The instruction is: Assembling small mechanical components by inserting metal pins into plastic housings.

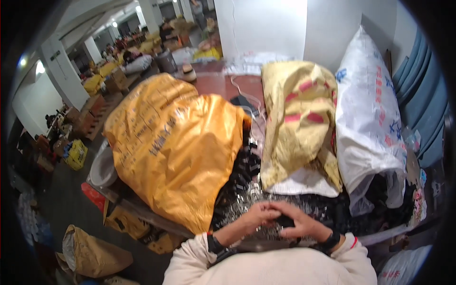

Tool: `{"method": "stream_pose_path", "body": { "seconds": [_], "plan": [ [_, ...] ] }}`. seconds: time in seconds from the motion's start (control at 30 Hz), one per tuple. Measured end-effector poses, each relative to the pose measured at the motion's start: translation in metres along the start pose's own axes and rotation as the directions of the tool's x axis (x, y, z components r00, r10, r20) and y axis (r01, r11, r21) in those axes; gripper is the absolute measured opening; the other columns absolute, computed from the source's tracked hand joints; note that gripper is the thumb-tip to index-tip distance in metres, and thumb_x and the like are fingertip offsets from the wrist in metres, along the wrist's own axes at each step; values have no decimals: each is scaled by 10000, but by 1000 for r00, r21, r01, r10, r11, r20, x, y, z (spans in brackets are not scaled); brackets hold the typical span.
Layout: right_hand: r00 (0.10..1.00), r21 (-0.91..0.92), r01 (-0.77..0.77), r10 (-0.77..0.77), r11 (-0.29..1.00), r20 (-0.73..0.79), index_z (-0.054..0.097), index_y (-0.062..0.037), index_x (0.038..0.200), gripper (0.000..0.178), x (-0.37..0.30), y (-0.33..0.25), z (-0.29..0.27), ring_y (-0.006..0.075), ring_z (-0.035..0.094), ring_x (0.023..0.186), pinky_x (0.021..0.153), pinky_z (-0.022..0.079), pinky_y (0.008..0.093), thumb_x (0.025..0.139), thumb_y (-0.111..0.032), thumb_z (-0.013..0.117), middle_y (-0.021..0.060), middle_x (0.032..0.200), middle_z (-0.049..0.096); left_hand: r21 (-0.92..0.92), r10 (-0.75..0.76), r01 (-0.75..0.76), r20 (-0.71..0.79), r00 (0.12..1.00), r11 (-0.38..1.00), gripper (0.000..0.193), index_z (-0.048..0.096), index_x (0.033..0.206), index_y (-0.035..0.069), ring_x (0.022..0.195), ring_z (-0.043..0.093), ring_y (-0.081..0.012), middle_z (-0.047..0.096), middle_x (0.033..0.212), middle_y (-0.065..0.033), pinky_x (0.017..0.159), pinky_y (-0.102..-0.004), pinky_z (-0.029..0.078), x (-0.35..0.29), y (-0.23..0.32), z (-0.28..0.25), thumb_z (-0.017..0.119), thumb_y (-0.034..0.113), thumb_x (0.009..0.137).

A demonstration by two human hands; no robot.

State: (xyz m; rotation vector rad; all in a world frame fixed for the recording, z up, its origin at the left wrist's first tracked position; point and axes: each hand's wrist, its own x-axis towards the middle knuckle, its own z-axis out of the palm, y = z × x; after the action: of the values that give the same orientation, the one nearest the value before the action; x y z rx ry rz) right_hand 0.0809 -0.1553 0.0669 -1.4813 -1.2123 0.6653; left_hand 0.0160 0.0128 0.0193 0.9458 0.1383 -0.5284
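Note:
My left hand (pixel 258 216) and my right hand (pixel 304 222) meet over the near edge of the table, their fingertips together. The left fingers are curled into a pinch. My right fingers bend toward the left hand, with the thumb lower and apart. What they hold is too small or hidden to make out. Under and behind them spreads a heap of small shiny metal pieces (pixel 244 202). Small black pieces (pixel 248 161) lie up the table beside an orange sack (pixel 190 147). A yellow sack (pixel 297 123) and a white woven sack (pixel 368 114) rest beyond my right hand, mouths toward me.
A white pillar (pixel 266 28) stands behind the table. Blue cloth (pixel 422 104) hangs at the right. A grey tub (pixel 102 168) sits at the table's left side. On the floor at lower left is a brown paper sack (pixel 92 251); more sacks and boxes fill the hall behind.

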Motion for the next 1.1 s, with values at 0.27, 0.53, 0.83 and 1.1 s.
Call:
{"method": "stream_pose_path", "body": {
  "seconds": [0.27, 0.53, 0.83, 1.1],
  "plan": [
    [966, 71, 34, -14, 997, -259, 373, 53, 1170, 760, 13, 7, -11, 204, 489, 939, 854, 356, 302, 621, -418, 604, 134, 1045, 493, -87, 120, -121, -26, 992, 989, 412, 462, 1076, 14, 755, 549, -89, 568, 867, -32, 646, -206, 460, 3, 23, 20, 639, 75, 709],
    [938, 189, -15, 79, 982, -337, 382, 71, 1161, 860, 9, 21, -5, 199, 489, 938, 850, 353, 305, 618, -566, 578, 140, 1025, 497, -201, 92, -106, -79, 993, 974, 428, 446, 1093, 1, 769, 556, -93, 566, 889, -48, 697, -202, 474, 14, 14, 20, 632, 36, 709],
    [925, 141, 7, 47, 990, -377, 491, 61, 999, 697, 2, 26, -2, 174, 495, 842, 770, 374, 277, 650, -535, 584, 107, 912, 508, -222, 91, -98, -40, 995, 970, 467, 425, 1130, -13, 805, 560, -104, 566, 936, -64, 702, -214, 479, 13, 6, 21, 631, 47, 715],
    [934, 23, -92, 94, 996, -345, 526, 44, 909, 589, -20, 9, -11, 172, 494, 819, 733, 378, 271, 658, -484, 605, 99, 845, 519, -216, -8, 15, 34, 999, 976, 484, 403, 1148, -37, 809, 564, -111, 588, 913, -80, 710, -216, 470, 16, 2, 34, 621, 56, 726]
  ]
}}
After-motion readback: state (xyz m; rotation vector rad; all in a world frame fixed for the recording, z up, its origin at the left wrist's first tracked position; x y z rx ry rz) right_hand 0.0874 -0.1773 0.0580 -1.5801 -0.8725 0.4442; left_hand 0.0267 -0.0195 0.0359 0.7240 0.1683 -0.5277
